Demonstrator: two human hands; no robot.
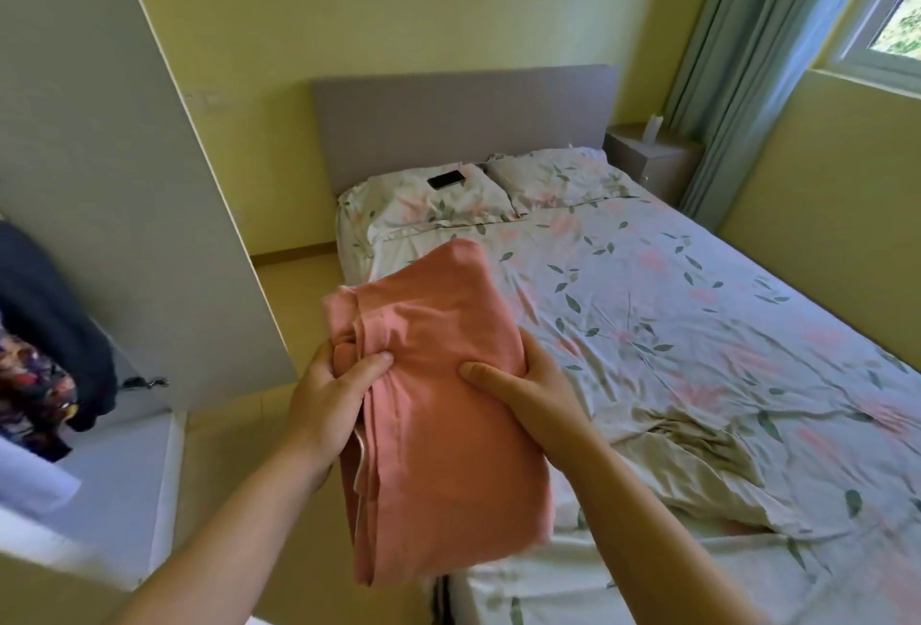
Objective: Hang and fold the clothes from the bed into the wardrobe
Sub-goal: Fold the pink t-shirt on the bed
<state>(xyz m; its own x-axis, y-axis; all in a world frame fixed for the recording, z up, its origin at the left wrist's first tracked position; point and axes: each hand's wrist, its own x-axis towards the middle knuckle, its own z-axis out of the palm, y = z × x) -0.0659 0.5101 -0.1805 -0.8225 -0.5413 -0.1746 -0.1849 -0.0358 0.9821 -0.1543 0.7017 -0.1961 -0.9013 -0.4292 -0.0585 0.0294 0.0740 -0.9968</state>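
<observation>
Holding a folded pink garment [438,425] of soft, matte cloth, a rough rectangle with layered edges, above the bed's [543,589] near left corner. Left hand [331,390] pinches its bunched left edge, thumb on top, fingers hidden beneath. Right hand [528,385] grips the right edge likewise. Floral sheet [722,315] lies wrinkled; a crumpled beige cloth [697,455] rests near the foot edge. Flat black phone [446,180] sits on the left pillow [413,211].

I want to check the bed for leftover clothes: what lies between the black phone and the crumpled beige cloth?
Head view: only the floral pillow and bare floral bedsheet lie between the black phone and the beige cloth.
</observation>
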